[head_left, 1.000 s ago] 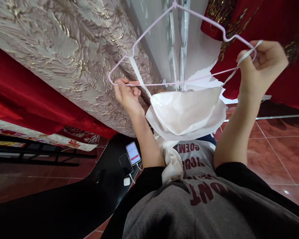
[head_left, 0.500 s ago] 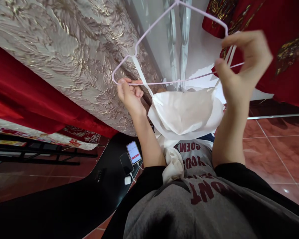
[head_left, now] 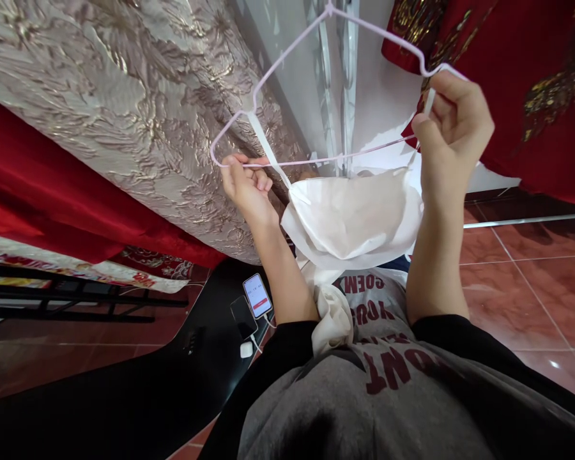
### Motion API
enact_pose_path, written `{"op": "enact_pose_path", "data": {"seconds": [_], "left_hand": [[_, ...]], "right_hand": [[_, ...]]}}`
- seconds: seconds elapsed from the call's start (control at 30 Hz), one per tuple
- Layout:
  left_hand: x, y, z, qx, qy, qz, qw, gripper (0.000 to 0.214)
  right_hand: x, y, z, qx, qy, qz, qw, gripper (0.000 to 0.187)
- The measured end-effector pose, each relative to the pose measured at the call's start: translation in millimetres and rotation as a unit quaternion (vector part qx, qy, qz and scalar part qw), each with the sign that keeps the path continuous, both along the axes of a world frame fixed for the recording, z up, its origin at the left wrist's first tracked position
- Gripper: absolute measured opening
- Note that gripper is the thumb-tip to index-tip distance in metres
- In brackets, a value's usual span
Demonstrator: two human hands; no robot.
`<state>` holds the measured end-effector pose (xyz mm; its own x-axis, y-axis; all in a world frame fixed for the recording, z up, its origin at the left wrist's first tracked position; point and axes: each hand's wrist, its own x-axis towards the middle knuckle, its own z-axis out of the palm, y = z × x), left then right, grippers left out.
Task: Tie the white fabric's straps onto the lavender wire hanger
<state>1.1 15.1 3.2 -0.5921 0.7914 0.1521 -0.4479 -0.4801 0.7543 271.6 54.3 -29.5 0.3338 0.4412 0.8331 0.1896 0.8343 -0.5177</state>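
A thin pale-purple clothes hanger (head_left: 292, 54) is held up in front of me. My left hand (head_left: 246, 182) is closed around its lower bar near the left corner. From the hanger's left notch runs a white strap (head_left: 266, 144) down to a white garment (head_left: 352, 217), which hangs below the bar in front of my shirt. On the other side, my right hand (head_left: 450, 121) pinches the garment's right strap (head_left: 430, 102) between thumb and fingers, just under the hanger's right notch. The hanger's right end passes behind or against this hand and is partly hidden.
Textured beige-gold cloth (head_left: 138, 115) hangs close on the left, with red fabric (head_left: 67, 191) beside it. A red garment with gold sequins (head_left: 508, 108) hangs at the right. Two phones (head_left: 256, 295) and a small white case (head_left: 246, 349) lie on a black surface (head_left: 124, 390).
My right hand has moved down and slightly left, and its fingers have closed on the right strap. The hanger has shifted a little left; my left hand keeps its hold.
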Motion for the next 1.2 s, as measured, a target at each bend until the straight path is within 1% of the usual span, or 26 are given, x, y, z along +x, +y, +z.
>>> {"op": "enact_pose_path", "data": {"seconds": [0.13,0.17,0.23,0.3,0.33,0.37,0.43,0.5,0.57,0.63,0.73,0.83,0.9,0.97,1.03,1.13,1.2], "left_hand": [[-1.6,0.9,-1.7,-0.004,0.025,0.010,1.000,0.044],[-2.5,1.8,-3.2,-0.006,0.033,0.012,0.999,0.043],[-4.7,4.1,-6.8,-0.011,0.052,0.014,0.998,0.041],[-7.3,6.4,-10.6,-0.007,0.070,0.013,0.997,0.038],[-8.5,7.3,-12.3,-0.001,0.075,0.013,0.997,0.038],[-9.5,8.1,-13.6,0.006,0.076,0.013,0.997,0.038],[-10.8,9.3,-15.4,0.015,0.071,0.016,0.997,0.038],[-11.5,10.3,-16.4,0.015,0.073,0.016,0.997,0.039],[-11.9,11.5,-17.3,0.016,0.076,0.014,0.997,0.038],[-12.6,12.9,-18.6,0.022,0.071,0.016,0.997,0.038],[-15.5,15.0,-22.0,0.027,0.079,0.024,0.996,0.039],[-19.6,16.8,-26.5,0.024,0.122,0.017,0.992,0.041],[-21.5,17.5,-28.7,0.021,0.138,0.011,0.990,0.045],[-22.2,17.7,-29.2,0.017,0.136,0.013,0.991,0.050],[-22.3,17.2,-28.1,0.012,0.130,0.013,0.991,0.054],[-21.5,15.7,-25.0,0.006,0.127,0.008,0.992,0.054],[-20.4,14.6,-23.3,0.006,0.117,0.010,0.993,0.051]], "right_hand": [[-11.0,-9.1,5.9,-0.006,0.055,0.004,0.998,0.039],[-11.4,-13.0,8.2,-0.007,0.069,-0.005,0.998,0.035],[-9.5,-20.3,11.7,-0.001,0.070,-0.052,0.996,0.033],[-5.6,-24.2,12.0,0.015,0.041,-0.110,0.993,0.041],[-3.5,-24.1,10.7,0.023,0.018,-0.129,0.991,0.047],[-1.3,-22.3,8.5,0.024,-0.004,-0.135,0.991,0.055],[2.9,-14.6,2.4,0.022,-0.025,-0.108,0.994,0.070],[6.6,-4.5,-3.8,0.025,-0.028,-0.047,0.998,0.076],[9.4,2.8,-7.7,0.024,-0.036,0.005,0.999,0.073],[10.5,4.4,-8.1,0.012,-0.047,0.028,0.998,0.067],[7.8,-1.3,-4.6,-0.011,-0.039,0.035,0.999,0.062],[2.2,-8.8,-1.1,-0.014,-0.027,0.043,0.999,0.056],[-1.3,-12.8,0.0,-0.020,-0.040,0.046,0.998,0.055],[-4.1,-14.8,-0.2,-0.039,-0.068,0.034,0.996,0.056],[-5.5,-12.3,-1.8,-0.053,-0.086,0.002,0.995,0.062],[-4.3,1.8,-4.9,-0.045,-0.054,-0.059,0.996,0.074],[-1.2,14.6,-5.5,-0.049,-0.032,-0.087,0.995,0.077]]}}
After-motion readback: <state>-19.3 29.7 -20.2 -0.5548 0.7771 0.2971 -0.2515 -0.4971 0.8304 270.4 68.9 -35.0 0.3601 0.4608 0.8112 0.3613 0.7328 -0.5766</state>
